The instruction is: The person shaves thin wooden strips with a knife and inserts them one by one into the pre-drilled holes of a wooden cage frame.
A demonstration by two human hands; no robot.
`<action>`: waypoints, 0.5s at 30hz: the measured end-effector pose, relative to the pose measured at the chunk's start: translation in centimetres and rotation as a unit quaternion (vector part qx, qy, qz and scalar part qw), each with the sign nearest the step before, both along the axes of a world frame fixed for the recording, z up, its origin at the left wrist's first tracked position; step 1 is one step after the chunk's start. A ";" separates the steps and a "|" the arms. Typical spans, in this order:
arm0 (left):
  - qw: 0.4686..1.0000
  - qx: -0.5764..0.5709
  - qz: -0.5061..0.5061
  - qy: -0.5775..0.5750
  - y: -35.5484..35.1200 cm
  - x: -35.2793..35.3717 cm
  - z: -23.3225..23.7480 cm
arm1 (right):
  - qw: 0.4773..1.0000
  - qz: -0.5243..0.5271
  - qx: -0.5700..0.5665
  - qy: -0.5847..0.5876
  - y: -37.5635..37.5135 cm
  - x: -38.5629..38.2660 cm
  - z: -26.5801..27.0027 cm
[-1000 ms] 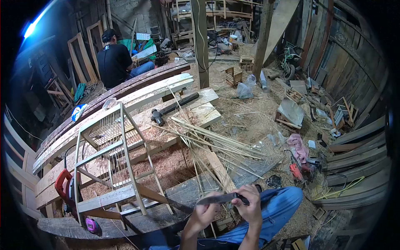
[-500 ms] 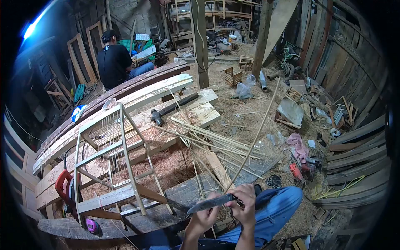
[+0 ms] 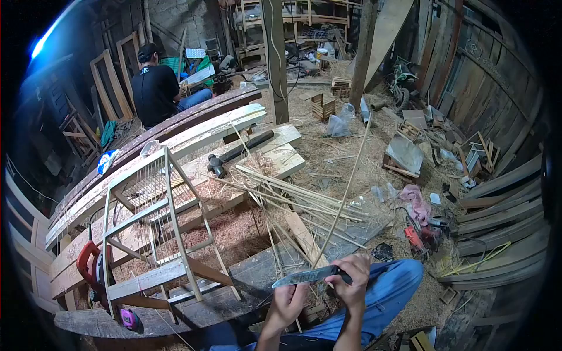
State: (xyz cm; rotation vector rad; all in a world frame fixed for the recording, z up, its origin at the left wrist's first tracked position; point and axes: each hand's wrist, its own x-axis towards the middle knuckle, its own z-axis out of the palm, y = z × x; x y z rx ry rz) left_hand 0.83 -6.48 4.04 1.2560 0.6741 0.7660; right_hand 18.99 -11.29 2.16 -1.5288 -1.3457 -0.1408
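My right hand (image 3: 352, 278) is wrapped round the dark handle of a knife (image 3: 305, 277). Its broad grey blade points left, across the top of my left hand (image 3: 287, 305). A long, thin wooden strip (image 3: 349, 190) rises from behind the blade and leans up to the right. My left hand is closed around its lower part, which the blade and fingers partly cover. Beyond my hands lies a loose pile of similar strips (image 3: 293, 193). To the left stands a small wooden frame (image 3: 170, 205) with thin parallel bars.
A hammer (image 3: 216, 165) rests on the planks (image 3: 284, 158). A red-handled power tool (image 3: 88, 266) and a purple tape measure (image 3: 129, 319) are at the left. Another person (image 3: 155, 88) sits at the back left. A wooden post (image 3: 274, 64) stands ahead; shavings cover the floor.
The knife and my right hand have moved slightly right, and the blade now lies flatter. The strip stands a little steeper. The whole view has shifted slightly.
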 end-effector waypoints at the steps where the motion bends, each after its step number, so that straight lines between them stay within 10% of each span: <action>1: 1.000 0.001 -0.001 -0.001 0.1 0.1 -0.4 | 1.000 -0.001 0.001 -0.001 0.0 0.2 0.0; 15: 0.999 0.012 0.052 0.003 1.2 -0.9 -0.1 | 0.990 0.047 -0.117 0.066 -0.2 -0.7 1.3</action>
